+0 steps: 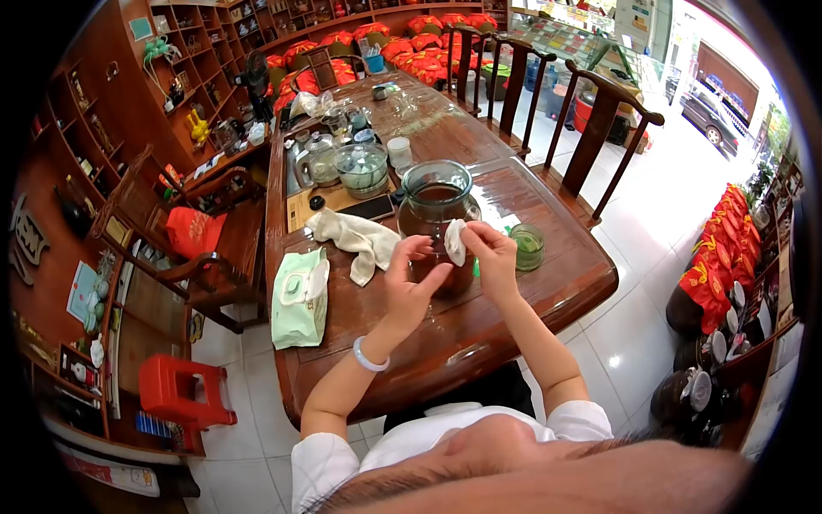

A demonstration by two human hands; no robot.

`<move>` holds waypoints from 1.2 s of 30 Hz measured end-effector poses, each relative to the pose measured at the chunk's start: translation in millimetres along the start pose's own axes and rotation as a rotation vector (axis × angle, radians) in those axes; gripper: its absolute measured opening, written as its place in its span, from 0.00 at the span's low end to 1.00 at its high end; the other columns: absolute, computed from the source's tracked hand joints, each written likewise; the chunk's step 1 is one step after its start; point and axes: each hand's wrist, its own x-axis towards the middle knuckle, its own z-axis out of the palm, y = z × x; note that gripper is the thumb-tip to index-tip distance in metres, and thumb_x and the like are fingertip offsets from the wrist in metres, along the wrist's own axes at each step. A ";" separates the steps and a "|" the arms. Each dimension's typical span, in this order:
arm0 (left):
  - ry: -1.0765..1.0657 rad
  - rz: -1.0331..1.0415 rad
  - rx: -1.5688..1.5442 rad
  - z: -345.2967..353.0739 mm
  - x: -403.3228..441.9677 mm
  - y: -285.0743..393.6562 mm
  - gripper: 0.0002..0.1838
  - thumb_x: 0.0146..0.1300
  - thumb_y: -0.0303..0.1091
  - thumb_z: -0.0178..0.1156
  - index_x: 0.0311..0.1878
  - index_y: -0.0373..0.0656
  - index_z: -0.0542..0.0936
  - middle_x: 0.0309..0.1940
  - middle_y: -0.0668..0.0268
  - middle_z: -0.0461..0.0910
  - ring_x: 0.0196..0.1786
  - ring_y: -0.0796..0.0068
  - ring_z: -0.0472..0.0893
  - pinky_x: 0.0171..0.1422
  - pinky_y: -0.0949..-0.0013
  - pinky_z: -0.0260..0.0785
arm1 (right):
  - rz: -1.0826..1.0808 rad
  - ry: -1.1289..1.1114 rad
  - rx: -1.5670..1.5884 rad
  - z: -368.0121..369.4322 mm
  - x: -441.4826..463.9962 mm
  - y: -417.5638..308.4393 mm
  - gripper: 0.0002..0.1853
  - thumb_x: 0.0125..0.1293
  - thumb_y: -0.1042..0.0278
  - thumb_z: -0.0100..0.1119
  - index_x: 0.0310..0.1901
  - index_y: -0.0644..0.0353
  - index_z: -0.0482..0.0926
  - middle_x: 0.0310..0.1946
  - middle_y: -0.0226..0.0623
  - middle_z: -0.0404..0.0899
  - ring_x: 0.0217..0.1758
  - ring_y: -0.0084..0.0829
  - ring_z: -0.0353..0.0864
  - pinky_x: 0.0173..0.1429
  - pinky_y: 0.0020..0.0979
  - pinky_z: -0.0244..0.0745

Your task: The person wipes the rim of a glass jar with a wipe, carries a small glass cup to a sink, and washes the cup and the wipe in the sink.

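Observation:
A large glass jar [437, 199] with dark contents stands on the wooden table, just beyond my hands. My right hand [490, 255] pinches a small crumpled white tissue [455, 242] in front of the jar. To the left of the tissue, my left hand [411, 278] has its fingers apart and holds nothing; a white bracelet is on that wrist. A beige cloth [360, 243] lies left of the jar, and a pale green wipes pack [300, 300] lies nearer the table's left edge. On the right sits a small green glass cup [527, 248].
A tea tray with a glass bowl [360, 168], a teapot [322, 159] and a phone [366, 208] is beyond the cloth. Wooden chairs [599, 120] line the table's right side. One armchair [205, 231] and a red stool [184, 391] stand at the left.

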 end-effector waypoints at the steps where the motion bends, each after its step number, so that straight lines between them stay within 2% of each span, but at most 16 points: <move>1: -0.030 0.049 0.019 3.2 -1.3 1.2 0.18 0.51 0.22 0.58 0.47 0.37 0.68 0.40 0.65 0.72 0.43 0.78 0.70 0.48 0.75 0.64 | -0.192 -0.030 -0.199 -0.4 -2.6 7.0 0.06 0.58 0.74 0.55 0.35 0.65 0.77 0.29 0.30 0.77 0.27 0.17 0.73 0.31 0.17 0.68; 2: -0.024 0.036 0.025 5.5 -2.6 2.1 0.18 0.51 0.22 0.58 0.47 0.37 0.68 0.40 0.65 0.72 0.43 0.78 0.70 0.48 0.75 0.64 | -0.384 -0.060 -0.398 -0.6 -6.1 12.2 0.05 0.58 0.74 0.55 0.34 0.65 0.77 0.27 0.29 0.76 0.25 0.16 0.72 0.29 0.17 0.67; 4: -0.017 -0.302 -0.385 7.3 -3.6 2.5 0.13 0.55 0.23 0.54 0.45 0.35 0.69 0.37 0.63 0.74 0.40 0.75 0.74 0.43 0.71 0.70 | -0.262 -0.049 -0.366 -1.6 -11.9 10.6 0.06 0.58 0.74 0.54 0.34 0.66 0.77 0.26 0.29 0.76 0.24 0.15 0.70 0.28 0.16 0.65; 5: -0.012 -0.316 -0.379 3.3 -2.0 1.2 0.13 0.55 0.23 0.54 0.45 0.35 0.69 0.37 0.63 0.74 0.40 0.75 0.74 0.43 0.71 0.70 | -0.159 -0.034 -0.337 -1.4 -13.4 7.1 0.06 0.58 0.73 0.54 0.34 0.66 0.77 0.24 0.28 0.76 0.23 0.14 0.69 0.27 0.16 0.64; 7: -0.017 -0.552 -0.744 -7.0 0.8 -2.8 0.07 0.59 0.26 0.51 0.38 0.33 0.70 0.35 0.59 0.75 0.39 0.72 0.77 0.40 0.70 0.73 | -0.149 0.027 -0.253 -0.1 -12.8 -1.7 0.06 0.58 0.72 0.54 0.34 0.66 0.77 0.22 0.28 0.75 0.22 0.13 0.69 0.25 0.15 0.64; 12: 0.042 -0.499 -0.745 5.6 -11.0 1.1 0.08 0.59 0.26 0.52 0.40 0.33 0.71 0.37 0.58 0.76 0.35 0.72 0.77 0.37 0.70 0.74 | -0.110 -0.095 -0.381 -0.9 -19.5 11.8 0.07 0.57 0.73 0.55 0.35 0.67 0.76 0.21 0.28 0.74 0.22 0.14 0.70 0.25 0.15 0.65; 15: 0.069 -0.523 -0.628 -3.1 -11.8 -8.9 0.09 0.57 0.25 0.53 0.41 0.33 0.71 0.35 0.60 0.77 0.33 0.73 0.77 0.34 0.72 0.72 | -0.060 -0.129 -0.252 4.6 -24.0 7.4 0.08 0.57 0.74 0.55 0.38 0.66 0.76 0.23 0.28 0.74 0.24 0.14 0.70 0.26 0.15 0.65; 16: 0.115 -0.531 -0.661 -7.7 -10.2 -8.1 0.10 0.57 0.24 0.54 0.41 0.32 0.72 0.33 0.61 0.77 0.31 0.74 0.77 0.33 0.74 0.71 | -0.168 -0.078 -0.334 -0.4 -20.7 12.6 0.09 0.56 0.75 0.55 0.40 0.66 0.75 0.25 0.29 0.75 0.25 0.16 0.71 0.28 0.16 0.67; 19: 0.370 -0.309 -0.404 -24.7 5.6 -15.5 0.10 0.54 0.23 0.57 0.41 0.33 0.73 0.34 0.62 0.77 0.34 0.77 0.77 0.38 0.76 0.70 | -0.556 -0.028 -0.710 -21.6 3.5 -2.2 0.22 0.47 0.74 0.63 0.47 0.65 0.72 0.39 0.37 0.74 0.40 0.25 0.72 0.44 0.25 0.68; 21: 0.391 -0.161 -0.346 -28.7 21.5 -3.0 0.08 0.52 0.23 0.59 0.36 0.33 0.75 0.36 0.64 0.77 0.36 0.79 0.75 0.42 0.78 0.68 | -0.558 -0.034 -0.727 -24.8 26.8 -11.3 0.32 0.43 0.69 0.67 0.52 0.64 0.67 0.48 0.41 0.69 0.51 0.30 0.68 0.53 0.29 0.64; 22: 0.397 -0.061 -0.263 -27.9 30.9 -12.7 0.07 0.52 0.22 0.60 0.36 0.34 0.76 0.36 0.64 0.77 0.38 0.78 0.75 0.43 0.77 0.68 | -0.504 -0.109 -0.793 -25.8 40.6 -14.7 0.44 0.39 0.64 0.70 0.59 0.66 0.57 0.55 0.46 0.64 0.58 0.35 0.63 0.59 0.31 0.59; 26: 0.351 0.105 0.055 -8.9 46.1 -31.4 0.09 0.49 0.22 0.61 0.36 0.37 0.78 0.39 0.63 0.76 0.42 0.78 0.73 0.47 0.76 0.65 | -0.336 -0.326 -0.787 -17.6 85.0 -9.4 0.56 0.34 0.69 0.72 0.63 0.67 0.43 0.54 0.47 0.64 0.60 0.32 0.61 0.62 0.30 0.55; 29: 0.420 0.244 0.126 4.1 50.1 -37.1 0.09 0.50 0.20 0.59 0.37 0.35 0.78 0.36 0.65 0.78 0.41 0.79 0.74 0.47 0.76 0.66 | -0.182 -0.468 -0.533 -11.6 92.6 -11.0 0.50 0.34 0.69 0.72 0.60 0.69 0.52 0.52 0.43 0.67 0.57 0.32 0.65 0.61 0.30 0.58; 31: 0.457 0.036 -0.043 2.2 61.4 -39.8 0.08 0.51 0.20 0.58 0.37 0.33 0.78 0.34 0.67 0.78 0.38 0.81 0.75 0.44 0.78 0.67 | -0.219 -0.477 -0.568 -14.1 93.9 -8.7 0.45 0.34 0.68 0.72 0.56 0.68 0.59 0.50 0.41 0.68 0.55 0.31 0.66 0.60 0.30 0.58; 32: 0.449 -0.015 -0.335 2.7 68.2 -41.5 0.08 0.52 0.20 0.58 0.37 0.32 0.77 0.33 0.68 0.78 0.34 0.82 0.75 0.42 0.80 0.67 | -0.253 -0.449 -0.576 -14.4 91.9 -6.9 0.42 0.34 0.68 0.72 0.54 0.68 0.62 0.49 0.41 0.69 0.54 0.31 0.67 0.60 0.30 0.59; 36: 0.237 -0.207 -0.421 -21.1 95.3 -46.1 0.07 0.56 0.21 0.53 0.38 0.33 0.74 0.29 0.67 0.77 0.30 0.83 0.75 0.35 0.82 0.67 | -0.267 -0.407 -0.551 -14.5 90.3 0.4 0.42 0.34 0.69 0.72 0.55 0.68 0.61 0.49 0.42 0.69 0.54 0.33 0.67 0.60 0.31 0.59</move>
